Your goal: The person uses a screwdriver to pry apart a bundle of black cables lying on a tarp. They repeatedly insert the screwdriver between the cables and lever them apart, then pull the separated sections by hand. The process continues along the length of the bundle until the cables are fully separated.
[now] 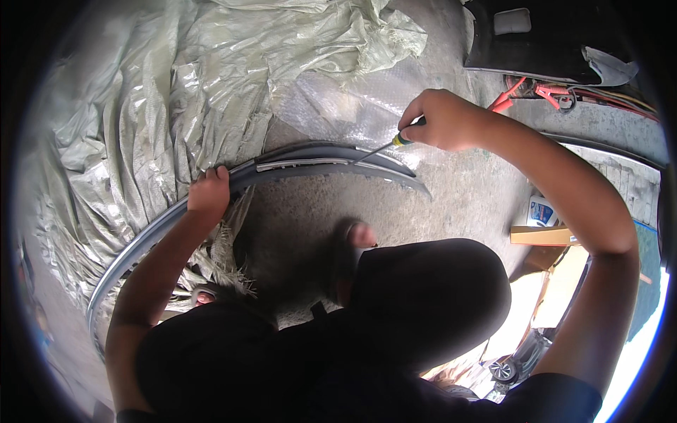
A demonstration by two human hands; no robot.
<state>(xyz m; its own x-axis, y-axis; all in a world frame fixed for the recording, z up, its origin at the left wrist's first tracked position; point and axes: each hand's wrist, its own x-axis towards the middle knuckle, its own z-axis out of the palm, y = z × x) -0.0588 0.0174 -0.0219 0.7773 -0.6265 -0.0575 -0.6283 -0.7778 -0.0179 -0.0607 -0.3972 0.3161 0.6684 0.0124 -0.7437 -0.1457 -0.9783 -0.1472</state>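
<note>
A long, curved dark-grey trim strip (301,152), likely a car part, arcs from the lower left to a pointed end on the right. My left hand (210,190) grips it around its middle stretch. Set along the strip's right part is a narrow pale insert (304,162). My right hand (443,120) holds a screwdriver (402,138) by its green, yellow and black handle. The screwdriver's metal shaft slants down to the left, and its tip meets the strip near the right end of the pale insert. Whether the tip sits under an edge cannot be made out.
Crumpled woven plastic sheeting (222,84) covers the floor at left, with bubble wrap (338,106) beside it. Behind my right arm lie a black panel (539,42), red-handled clamps with cables (552,94), a cardboard box (539,236) and a white container (541,211). Concrete floor (423,222) shows between.
</note>
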